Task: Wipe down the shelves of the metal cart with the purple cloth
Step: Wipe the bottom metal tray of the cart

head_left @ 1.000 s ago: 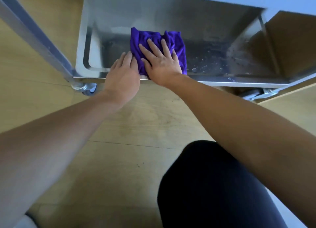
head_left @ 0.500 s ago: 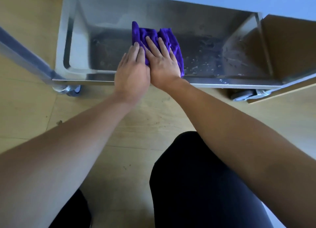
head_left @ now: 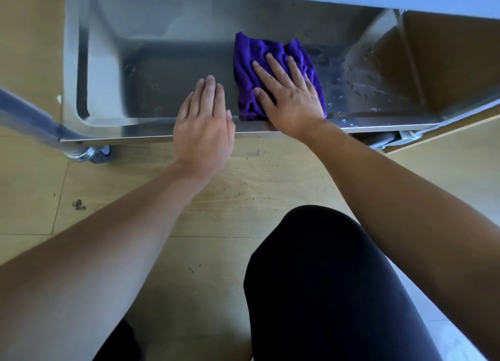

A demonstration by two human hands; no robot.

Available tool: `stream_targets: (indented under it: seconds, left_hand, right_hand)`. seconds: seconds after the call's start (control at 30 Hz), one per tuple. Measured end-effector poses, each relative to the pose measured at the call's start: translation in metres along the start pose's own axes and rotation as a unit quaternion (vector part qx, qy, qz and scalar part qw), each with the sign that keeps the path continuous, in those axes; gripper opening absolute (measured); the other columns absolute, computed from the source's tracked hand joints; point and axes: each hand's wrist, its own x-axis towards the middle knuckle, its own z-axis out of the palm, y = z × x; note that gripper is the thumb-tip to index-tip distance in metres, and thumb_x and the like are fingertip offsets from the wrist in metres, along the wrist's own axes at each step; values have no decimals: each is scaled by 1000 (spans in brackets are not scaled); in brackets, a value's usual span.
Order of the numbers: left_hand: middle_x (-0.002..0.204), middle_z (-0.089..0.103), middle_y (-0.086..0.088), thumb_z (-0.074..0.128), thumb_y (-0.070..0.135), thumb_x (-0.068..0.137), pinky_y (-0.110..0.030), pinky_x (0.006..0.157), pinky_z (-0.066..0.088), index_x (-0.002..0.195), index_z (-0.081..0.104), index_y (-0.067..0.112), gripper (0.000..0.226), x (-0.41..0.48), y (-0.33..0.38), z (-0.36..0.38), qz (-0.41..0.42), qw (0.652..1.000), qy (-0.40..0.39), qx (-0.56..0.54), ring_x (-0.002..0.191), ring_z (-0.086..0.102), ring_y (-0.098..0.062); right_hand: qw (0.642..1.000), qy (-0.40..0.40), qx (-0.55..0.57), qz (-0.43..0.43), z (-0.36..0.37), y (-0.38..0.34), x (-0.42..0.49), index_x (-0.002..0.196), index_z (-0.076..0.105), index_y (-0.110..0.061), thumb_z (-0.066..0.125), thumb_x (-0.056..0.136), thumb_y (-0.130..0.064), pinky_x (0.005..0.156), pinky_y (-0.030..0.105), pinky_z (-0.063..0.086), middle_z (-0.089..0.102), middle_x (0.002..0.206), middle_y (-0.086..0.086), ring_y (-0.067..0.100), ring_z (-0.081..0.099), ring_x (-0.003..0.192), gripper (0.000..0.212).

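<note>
Cart shelf [head_left: 167, 90], metal: right hand [head_left: 292, 101] flat on purple cloth [head_left: 270, 54]; left hand [head_left: 204, 128] flat, fingers straight, beside it.

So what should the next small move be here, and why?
Probably slide the purple cloth rightward under the flat right hand: water droplets dot the shelf there, while the left hand lies over the front rim.

cart shelf [head_left: 167, 90] | purple cloth [head_left: 244, 63] on it, right-centre | droplets [head_left: 351, 86], perhaps water, right
</note>
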Motion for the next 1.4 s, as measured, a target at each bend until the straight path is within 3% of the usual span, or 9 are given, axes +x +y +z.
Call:
stream_targets:
  seconds: [0.37, 0.5, 0.63, 0.8, 0.93, 1.13, 1.27, 1.4]
  left_hand:
    - [147, 40, -23, 30, 24, 94, -47, 115, 31, 138, 42, -3, 53, 9, 24, -11, -33, 999, -31, 5, 139, 36, -37]
    - [147, 42, -16, 32, 27, 96, -44, 115, 30, 137, 47, 2, 50, 0, 47, -14, 15, 999, -26, -27, 140, 36, -31]
    - [149, 40, -15, 30, 31, 98, -47, 117, 25, 137, 46, 7, 49, -18, 26, -15, -8, 1000, -27, -7, 142, 31, -31]
    - [154, 32, -16, 32, 34, 98, -51, 118, 18, 146, 34, 7, 56, -34, 9, -8, -6, 998, -55, 32, 144, 24, -37]
    - [153, 32, -18, 38, 35, 91, -53, 118, 17, 144, 35, 4, 62, -30, 15, -11, -26, 998, -63, 19, 145, 23, -38]
    - [146, 40, -18, 40, 31, 83, -49, 118, 20, 134, 43, 0, 60, -27, 13, -15, -43, 998, -44, -11, 142, 29, -37]
    - [135, 48, -17, 39, 31, 86, -48, 112, 29, 122, 51, 3, 47, -18, 21, -21, -60, 998, -26, -13, 131, 40, -39]
    - [132, 53, -12, 36, 31, 90, -46, 110, 32, 119, 55, 7, 42, -5, 36, -21, -31, 999, -11, -32, 128, 44, -35]
  right_hand:
    - [998, -14, -4, 57, -6, 41, -7, 149, 0, -48, 14, 98, -60, 120, 45, -1, -4, 161, -15, 20, -10, 149, 55]
    - [998, -12, -7, 59, -7, 36, -7, 150, 1, -45, 14, 99, -58, 121, 48, -2, -3, 162, -12, 23, -10, 149, 55]
    - [998, -13, 2, 55, -8, 32, -5, 151, 3, -44, 16, 100, -54, 120, 51, -4, -3, 162, -10, 26, -11, 148, 53]
    - [1000, -6, 4, 29, -5, 12, 0, 151, 6, -43, 18, 101, -52, 119, 52, -6, -2, 162, -10, 30, -12, 148, 52]
    - [999, -13, -10, -37, -3, -24, 8, 151, 5, -42, 17, 100, -51, 119, 53, -5, -1, 162, -8, 31, -10, 148, 53]
    - [996, -19, -15, -88, 0, -49, 19, 150, 8, -44, 18, 101, -51, 120, 52, 0, 0, 162, -10, 28, -9, 149, 50]
    - [998, -4, -2, -64, -2, -39, 17, 148, 13, -49, 21, 98, -59, 121, 48, 6, 5, 161, -14, 25, -4, 149, 52]
    - [1000, 10, 20, -22, -7, -20, 10, 149, 16, -47, 26, 100, -52, 121, 42, 10, 7, 161, -13, 22, 0, 150, 51]
